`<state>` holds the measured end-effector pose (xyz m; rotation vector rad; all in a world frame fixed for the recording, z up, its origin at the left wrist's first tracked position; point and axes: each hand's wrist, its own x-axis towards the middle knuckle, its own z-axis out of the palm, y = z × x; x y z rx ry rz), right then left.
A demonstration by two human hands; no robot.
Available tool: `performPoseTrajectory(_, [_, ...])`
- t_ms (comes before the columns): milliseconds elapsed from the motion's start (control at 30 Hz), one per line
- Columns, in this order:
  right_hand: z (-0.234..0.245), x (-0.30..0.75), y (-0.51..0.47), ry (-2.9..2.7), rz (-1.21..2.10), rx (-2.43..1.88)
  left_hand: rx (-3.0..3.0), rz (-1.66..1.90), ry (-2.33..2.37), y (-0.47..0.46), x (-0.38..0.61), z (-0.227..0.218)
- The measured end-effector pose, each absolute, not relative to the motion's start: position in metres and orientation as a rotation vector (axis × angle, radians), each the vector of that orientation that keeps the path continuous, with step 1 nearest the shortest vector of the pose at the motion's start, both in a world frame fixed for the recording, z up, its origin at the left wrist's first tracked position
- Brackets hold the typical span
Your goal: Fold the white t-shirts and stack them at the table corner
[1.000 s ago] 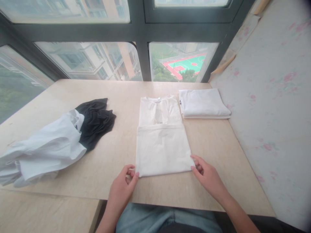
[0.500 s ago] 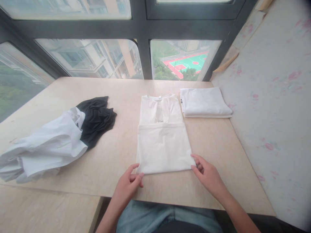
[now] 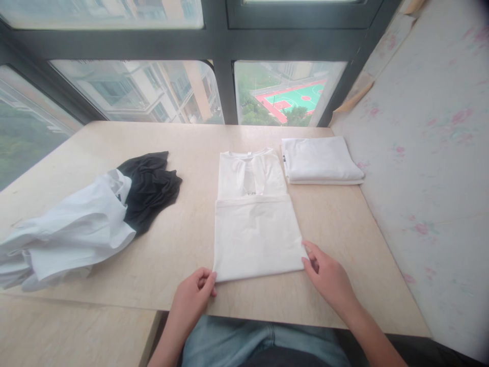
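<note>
A white T-shirt [image 3: 257, 234] lies partly folded in front of me, its neckline toward the window and its lower part doubled up over the front. My left hand [image 3: 196, 290] pinches the near left corner of the shirt between thumb and fingers. At the near right corner, my right hand [image 3: 326, 272] is closed on the fabric edge, thumb and index finger at the side. Folded white cloth [image 3: 321, 160] rests just beyond the shirt's upper right side.
A crumpled white garment [image 3: 76, 229] and a black garment [image 3: 153, 188] lie heaped together on the left of the pale tabletop [image 3: 198, 224]. Windows with a dark frame [image 3: 225, 92] border the far edge. A floral-papered wall [image 3: 428, 178] rises on the right.
My left hand has moved slightly left and toward me, drawing the shirt's near left corner with it. The right hand stays at its corner with little movement.
</note>
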<state>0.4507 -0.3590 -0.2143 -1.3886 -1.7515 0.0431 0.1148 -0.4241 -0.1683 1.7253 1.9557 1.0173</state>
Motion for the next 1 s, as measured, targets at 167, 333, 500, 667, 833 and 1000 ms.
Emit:
performPoseTrajectory(167, [-0.224, 0.453, -0.366, -1.814, -0.171, -1.411, 1.918, 0.664, 2.188, -0.438, 0.121, -0.172])
performPoseTrajectory(333, [-0.249, 0.459, -0.379, -1.908, -0.343, -1.330, 2.039, 0.296, 2.365, -0.466, 0.131, -0.185])
performPoseTrajectory(500, [-0.265, 0.469, -0.394, -1.927, -0.434, -1.255, 2.123, 0.269, 2.373, -0.485, 0.126, -0.205])
performPoseTrajectory(667, [-0.258, 0.466, -0.402, -1.828, -0.484, -0.937, 2.732, 1.164, 2.146, -0.482, 0.130, -0.224])
performPoseTrajectory(833, [-0.253, 0.451, -0.412, -2.097, -0.422, -0.664, 3.143, 1.444, 1.661, -0.465, 0.146, -0.250])
performPoseTrajectory(1000, [-0.263, 0.446, -0.411, -2.209, -0.498, -0.719, 3.186, 1.593, 1.529, -0.452, 0.138, -0.264])
